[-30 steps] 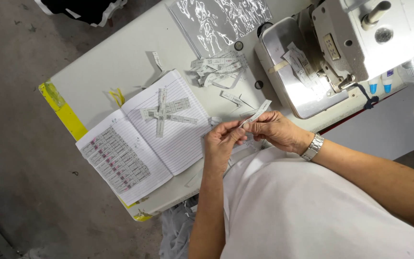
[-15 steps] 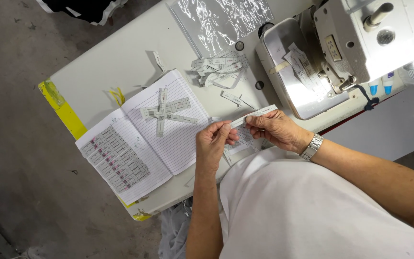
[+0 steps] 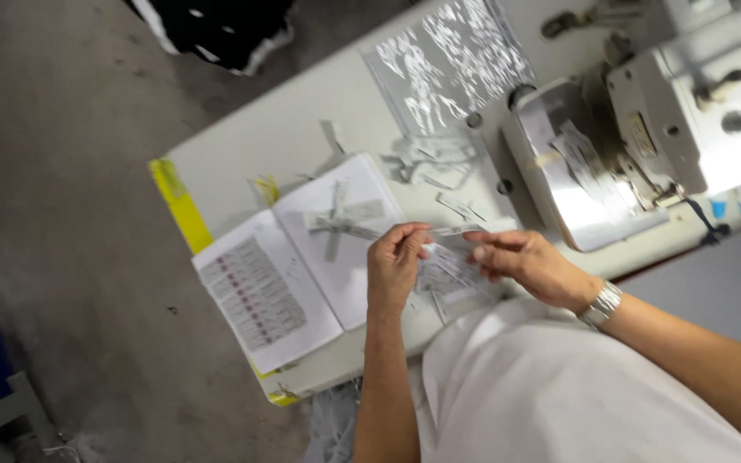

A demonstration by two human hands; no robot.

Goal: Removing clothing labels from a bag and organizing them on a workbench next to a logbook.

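My left hand (image 3: 394, 267) and my right hand (image 3: 527, 261) hold a narrow white label strip (image 3: 451, 231) stretched between their fingertips, just above the table's near edge. Under the hands lies a small pile of similar printed labels (image 3: 443, 276). To the left of my left hand an open notebook (image 3: 298, 257) lies flat, with several loose label strips (image 3: 342, 221) crossed on its right page. A metal watch (image 3: 602, 303) sits on my right wrist.
A sewing machine (image 3: 688, 120) stands at the right on the pale table (image 3: 268, 141). A clear plastic bag (image 3: 448, 64) lies at the back, with more label scraps (image 3: 426, 159) near it. Yellow tape (image 3: 179, 204) marks the table's left edge. Beyond it is grey floor.
The hands have turned the strip from slanting upward to lying level between them, spread slightly further apart. The camera view has shifted.
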